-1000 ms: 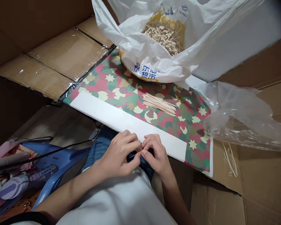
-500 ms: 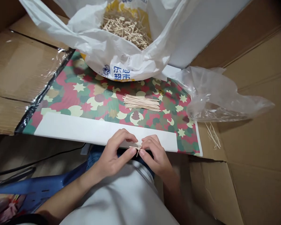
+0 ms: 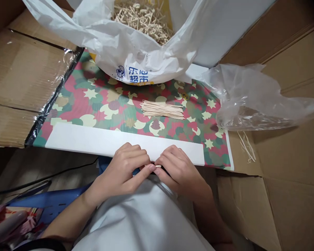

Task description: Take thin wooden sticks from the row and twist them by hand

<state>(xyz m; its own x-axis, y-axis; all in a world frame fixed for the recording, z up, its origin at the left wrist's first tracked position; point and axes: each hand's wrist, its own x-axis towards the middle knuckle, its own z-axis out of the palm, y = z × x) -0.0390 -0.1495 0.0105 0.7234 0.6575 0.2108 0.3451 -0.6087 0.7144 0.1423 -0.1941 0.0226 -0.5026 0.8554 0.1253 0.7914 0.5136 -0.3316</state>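
Note:
My left hand (image 3: 131, 167) and my right hand (image 3: 179, 170) meet at the near edge of the board, thumbs and fingertips close together. Pinched between them is a small piece of thin pale strips (image 3: 158, 166), mostly hidden by the fingers. Both hands are closed on it. Beyond them, a flat bundle of straight pale strips (image 3: 162, 109) lies on the camouflage-patterned board (image 3: 120, 120). Behind the bundle stands a white plastic bag (image 3: 157, 62), its mouth open, holding many short pale knotted-looking pieces (image 3: 141, 21).
A white band (image 3: 94, 137) runs along the board's front edge. To the right lies a clear plastic bag (image 3: 251, 101), with a few loose strips (image 3: 247, 146) on cardboard below it. Cardboard (image 3: 23, 76) is at left; a blue plastic stool (image 3: 57, 202) is below.
The fingers have curled in closer around the small piece, whose crossed ends showed before and are now mostly covered. The view has shifted slightly.

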